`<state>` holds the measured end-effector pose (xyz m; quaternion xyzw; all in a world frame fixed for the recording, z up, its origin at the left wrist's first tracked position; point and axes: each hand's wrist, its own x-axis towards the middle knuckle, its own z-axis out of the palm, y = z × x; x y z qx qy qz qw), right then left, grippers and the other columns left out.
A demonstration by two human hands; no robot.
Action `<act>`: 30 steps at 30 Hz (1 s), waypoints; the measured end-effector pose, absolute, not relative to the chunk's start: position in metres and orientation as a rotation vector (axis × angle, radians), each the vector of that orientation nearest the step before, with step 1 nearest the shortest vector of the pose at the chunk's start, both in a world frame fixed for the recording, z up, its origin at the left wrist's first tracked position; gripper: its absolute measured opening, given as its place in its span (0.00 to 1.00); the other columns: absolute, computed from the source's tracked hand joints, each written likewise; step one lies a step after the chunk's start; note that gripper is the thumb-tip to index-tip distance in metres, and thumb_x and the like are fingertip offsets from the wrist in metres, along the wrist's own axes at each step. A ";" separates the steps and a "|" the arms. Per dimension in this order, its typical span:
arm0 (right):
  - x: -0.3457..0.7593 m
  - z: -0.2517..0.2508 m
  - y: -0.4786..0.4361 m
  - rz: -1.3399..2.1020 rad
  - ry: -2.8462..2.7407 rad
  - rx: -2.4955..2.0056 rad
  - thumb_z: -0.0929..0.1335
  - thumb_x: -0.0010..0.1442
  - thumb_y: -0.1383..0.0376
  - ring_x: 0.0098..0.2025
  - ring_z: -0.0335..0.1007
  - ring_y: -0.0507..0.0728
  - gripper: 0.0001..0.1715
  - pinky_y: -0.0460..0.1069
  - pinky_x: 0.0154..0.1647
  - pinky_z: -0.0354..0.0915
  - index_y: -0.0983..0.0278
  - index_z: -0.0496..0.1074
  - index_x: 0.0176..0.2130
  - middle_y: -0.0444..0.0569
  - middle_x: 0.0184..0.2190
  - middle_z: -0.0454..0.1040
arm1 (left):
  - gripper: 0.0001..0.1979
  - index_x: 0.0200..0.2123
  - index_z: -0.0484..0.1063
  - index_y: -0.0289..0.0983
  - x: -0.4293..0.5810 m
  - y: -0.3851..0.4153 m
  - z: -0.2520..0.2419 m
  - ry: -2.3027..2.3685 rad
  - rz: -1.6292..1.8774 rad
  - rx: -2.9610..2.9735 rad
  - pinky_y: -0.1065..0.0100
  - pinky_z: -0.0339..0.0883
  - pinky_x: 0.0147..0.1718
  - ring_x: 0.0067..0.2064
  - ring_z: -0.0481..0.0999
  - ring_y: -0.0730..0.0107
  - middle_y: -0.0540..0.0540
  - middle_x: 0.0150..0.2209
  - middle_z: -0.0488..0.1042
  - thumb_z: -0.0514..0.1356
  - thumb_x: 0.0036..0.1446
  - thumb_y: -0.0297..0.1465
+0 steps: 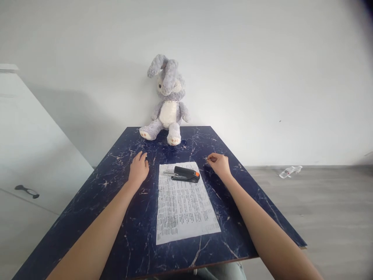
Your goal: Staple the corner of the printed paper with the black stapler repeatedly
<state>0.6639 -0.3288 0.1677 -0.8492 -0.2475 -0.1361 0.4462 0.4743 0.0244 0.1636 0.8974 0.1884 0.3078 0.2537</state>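
Note:
A printed sheet of paper (186,210) lies on the dark blue marbled table (140,233). Across its upper part rests a black stapler (186,174) with an orange patch at its right end, its metal staple tray sticking out to the left. My left hand (139,168) lies open on the table left of the paper, fingers slightly spread, touching neither paper nor stapler. To the right of the paper, my right hand (219,163) is closed in a pinch, thumb and fingertips together; what is between them is too small to make out.
A grey and white plush rabbit (169,105) sits at the table's far edge against the wall. On the left stands a white cabinet (32,147) with a dark handle (27,191). A clear plastic bottle (290,171) lies on the floor at right.

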 end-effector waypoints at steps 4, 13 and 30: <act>0.674 0.159 -0.331 -0.308 -0.554 -2.070 0.70 0.48 0.65 0.33 0.81 0.62 0.06 0.54 0.41 0.73 0.61 0.79 0.28 0.48 0.27 0.82 | 0.19 0.53 0.76 0.37 0.479 0.028 0.149 0.506 0.700 2.548 0.41 0.51 0.67 0.67 0.65 0.40 0.32 0.65 0.69 0.56 0.60 0.26; 0.678 0.156 -0.333 -0.307 -0.473 -2.001 0.72 0.49 0.60 0.37 0.82 0.63 0.09 0.55 0.44 0.75 0.62 0.80 0.30 0.51 0.33 0.84 | 0.21 0.50 0.79 0.35 0.479 0.028 0.155 0.424 0.727 2.619 0.50 0.65 0.58 0.53 0.75 0.44 0.33 0.51 0.75 0.53 0.58 0.23; 0.678 0.149 -0.326 -0.251 -0.550 -1.965 0.72 0.51 0.58 0.31 0.78 0.59 0.12 0.53 0.37 0.73 0.62 0.81 0.34 0.50 0.31 0.83 | 0.17 0.46 0.80 0.36 0.481 0.032 0.148 0.403 0.819 2.537 0.45 0.61 0.61 0.53 0.72 0.41 0.32 0.49 0.73 0.54 0.59 0.25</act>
